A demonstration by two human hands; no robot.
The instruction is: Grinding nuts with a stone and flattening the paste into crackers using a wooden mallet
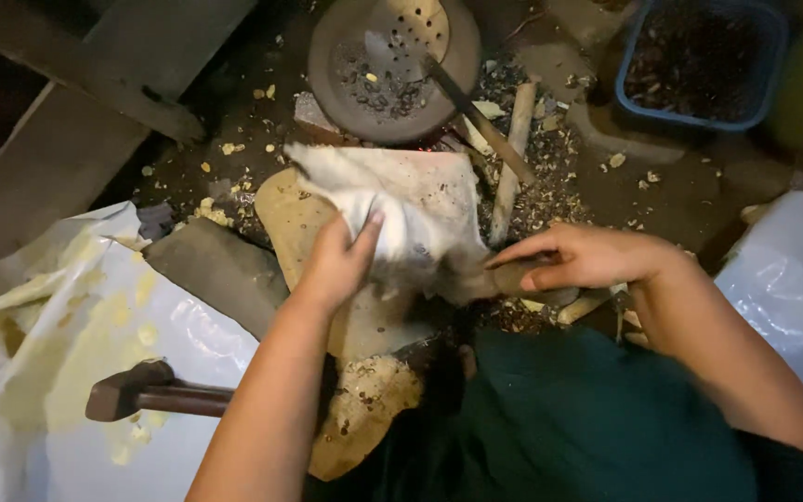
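Cloth, crumpled white and dirt-speckled [411, 209], lies over a flat tan stone slab [295, 218]. Left hand [336, 260] fingers pinch its folds. Right hand [587, 258] fingers wrap a brown wooden handle [513, 276].

— How many hands are in view?
— Two: a left hand [335, 263] and a right hand [580, 257].
— Cloths?
— One white cloth [411, 209], over one flat stone slab [301, 218].
— Tools?
— One hammer [146, 390], lying on one of two white plastic sheets [95, 372], the other sheet [792, 279] on the far side.
— Pans?
— One round perforated pan [385, 67], with one long handle.
— Containers?
— One blue basket [699, 60].
— And sticks?
— One pale stick [511, 158] stands out; the scattered chips are too many and too small to count.
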